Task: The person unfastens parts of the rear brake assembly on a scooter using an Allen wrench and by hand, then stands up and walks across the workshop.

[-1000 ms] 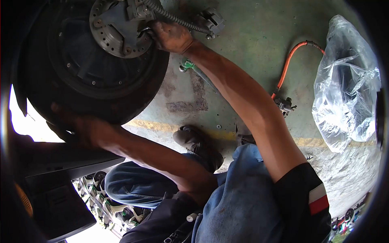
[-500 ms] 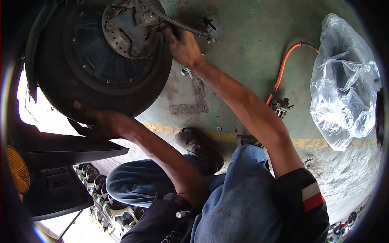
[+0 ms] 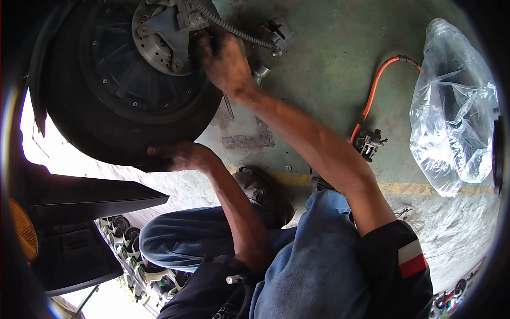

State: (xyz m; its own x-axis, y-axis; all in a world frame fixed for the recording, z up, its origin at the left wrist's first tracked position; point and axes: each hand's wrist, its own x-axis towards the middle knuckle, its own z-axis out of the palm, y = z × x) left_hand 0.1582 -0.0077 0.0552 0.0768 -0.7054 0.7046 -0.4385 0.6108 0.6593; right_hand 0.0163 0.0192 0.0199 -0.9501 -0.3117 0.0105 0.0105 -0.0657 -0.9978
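Note:
A dark wheel with a black tyre fills the upper left. On its hub is a drilled brake disc with a metal bracket. My left hand holds the tyre's lower edge, thumb on the sidewall and fingers partly hidden beneath. My right hand is curled at the wheel's right side, close beside the disc; shadow hides its fingertips and what they grip. Just above it runs a ribbed cable towards a dark metal part that looks like a brake caliper.
An orange hose leads to a metal tool on the green floor. Clear plastic wrapping lies at the right. Below the wheel juts a black body panel with an orange reflector. A socket-like metal piece lies behind my right wrist.
My left hand has slid right along the tyre's lower edge. The wheel has shifted slightly left and turned a little. My right hand has curled its fingers more and moved slightly left and down.

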